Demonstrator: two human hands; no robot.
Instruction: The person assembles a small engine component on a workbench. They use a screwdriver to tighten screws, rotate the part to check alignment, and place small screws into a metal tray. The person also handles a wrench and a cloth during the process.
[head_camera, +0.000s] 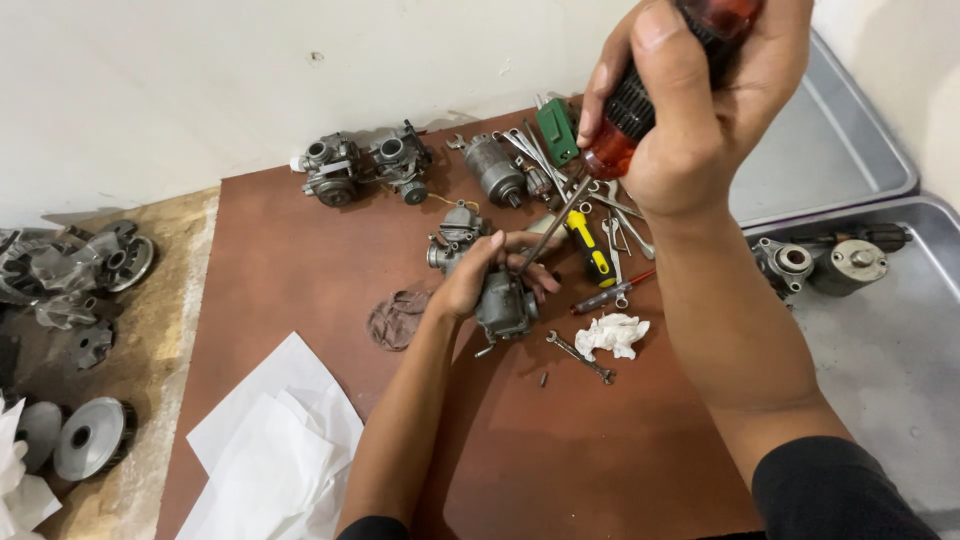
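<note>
While the left hand (480, 272) clamps a grey metal carburetor (500, 300) against the brown surface (560, 450) at the centre of the frame, the right hand (690, 110) is closed around the red handle of a screwdriver (610, 150), whose shaft slants down so that its tip meets the carburetor's top. The carburetor looks like a cast metal body, so it is likely stiff, fairly heavy for its bulk, and possibly oily; gripping it around its broad middle, as the fingers do now, seems the surest hold, away from its thin protruding fittings. Just right of it lie a yellow-handled tool (590, 250), a small wrench (580, 357) and a crumpled white tissue (612, 335), with a spread of spanners (620, 225) above them. A dark rag (397, 320) sits just left. Two more carburetors (365, 165) rest in the upper middle, white paper sheets (270, 440) lie lower left, and a grey metal tray (890, 370) holds parts at the right.
</note>
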